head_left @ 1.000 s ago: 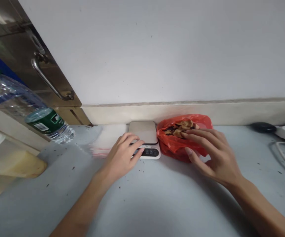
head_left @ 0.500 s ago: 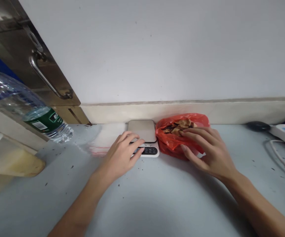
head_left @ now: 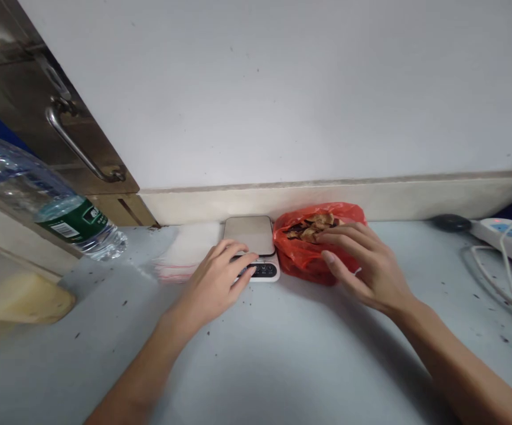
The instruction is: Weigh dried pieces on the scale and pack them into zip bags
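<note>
My left hand (head_left: 215, 274) lies over the front left of a small digital kitchen scale (head_left: 247, 231), fingers apart, partly covering its display and button strip. The scale's grey plate bears nothing. To its right stands a red plastic bag (head_left: 302, 260) with its mouth open, and brown dried slices (head_left: 320, 222) show inside. My right hand (head_left: 366, 262) is over the bag's right side, fingers spread and bent, the fingertips near the slices. Whether they touch the slices I cannot tell. Left of the scale is a stack of thin white bags (head_left: 189, 248) with reddish edges, partly behind my left hand.
A water bottle with a green label (head_left: 76, 221) stands at the left, near a plastic container of yellowish contents (head_left: 25, 295). A power strip (head_left: 506, 239) with a white cable and a black plug (head_left: 450, 222) lies at the right. A white wall (head_left: 304, 100) rises behind.
The view has shifted slightly, so the scale, bag and power strip appear a little further left. Both hands keep nearly the same places over the scale and the bag.
</note>
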Tool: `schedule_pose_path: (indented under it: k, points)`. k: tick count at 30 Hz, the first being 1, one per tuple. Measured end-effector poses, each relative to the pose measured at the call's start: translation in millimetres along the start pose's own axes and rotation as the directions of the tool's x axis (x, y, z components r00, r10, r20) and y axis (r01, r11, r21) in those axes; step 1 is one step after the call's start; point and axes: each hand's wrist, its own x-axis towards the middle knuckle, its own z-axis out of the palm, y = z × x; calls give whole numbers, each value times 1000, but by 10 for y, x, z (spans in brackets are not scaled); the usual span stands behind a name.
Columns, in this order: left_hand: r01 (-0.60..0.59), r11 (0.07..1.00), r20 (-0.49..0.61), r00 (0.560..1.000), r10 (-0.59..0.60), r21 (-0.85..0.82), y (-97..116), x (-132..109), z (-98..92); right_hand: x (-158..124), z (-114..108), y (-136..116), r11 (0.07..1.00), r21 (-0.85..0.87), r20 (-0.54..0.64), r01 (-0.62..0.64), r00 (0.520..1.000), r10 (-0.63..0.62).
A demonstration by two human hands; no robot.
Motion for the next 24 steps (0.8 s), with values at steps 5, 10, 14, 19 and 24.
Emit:
schedule_pose_path:
  k: [5, 10, 14, 19, 24]
  points:
    - [-2, 1000, -4, 1000, 2, 3, 14, -7, 23, 449, -195, -5, 964, 24, 309, -263, 920, 243]
    - [6, 1000, -25, 1000, -6, 7, -13, -30, 65, 894, -316, 88, 864, -157, 535, -477, 695, 481]
    - [8, 1000, -26, 1000, -7, 24, -55, -53, 81, 901, -253, 206, 830, -298, 624, -472, 561, 543]
    - [-25, 998, -40, 999, 27, 54, -83, -69, 64, 710, -81, 404, 939, -199, 681, -280, 649, 338]
    - [-46, 996, -55, 997, 50, 73, -81, -65, 85, 757, -40, 281, 804, -408, 666, -433, 460, 586]
